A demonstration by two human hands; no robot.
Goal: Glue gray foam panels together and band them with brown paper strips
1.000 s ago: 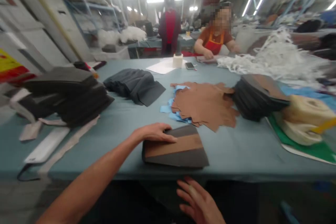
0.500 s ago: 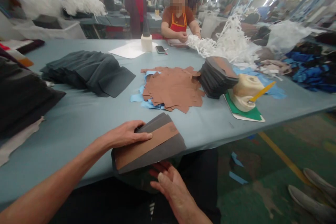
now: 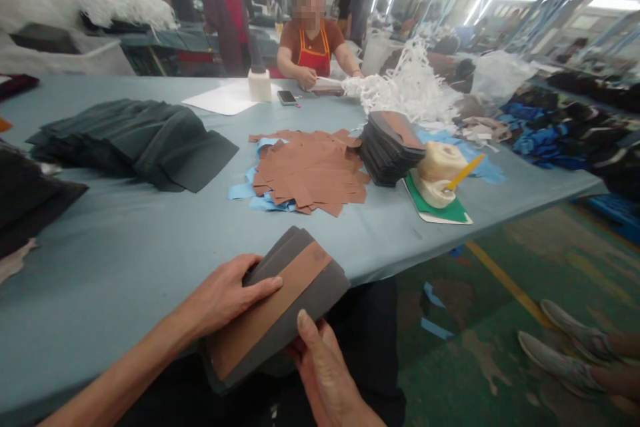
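Observation:
A stack of dark grey fabric pieces [image 3: 300,315] with a brown strip [image 3: 277,300] across its top is tilted over the near table edge. My left hand [image 3: 240,297] grips its left side, thumb pressed on the brown strip. At the lower right edge, my right hand [image 3: 320,353] holds the stack with its thumb on top and its fingers underneath, partly hidden. Beyond the stack lies a spread pile of brown strips [image 3: 310,170] over light blue pieces [image 3: 243,191]. Right of that pile stands another dark stack [image 3: 387,150], topped with a brown strip.
Dark green fabric sheets [image 3: 135,143] lie at left. A cream container with a yellow-handled tool [image 3: 465,173] stands on a green board [image 3: 453,212] near the right edge. A phone [image 3: 287,98] and white tangled strips [image 3: 415,83] lie near a seated person [image 3: 313,47] opposite.
My right hand has come up from below the stack and closed on its lower right edge. The stack has tilted more steeply and moved slightly nearer. The view has shifted right.

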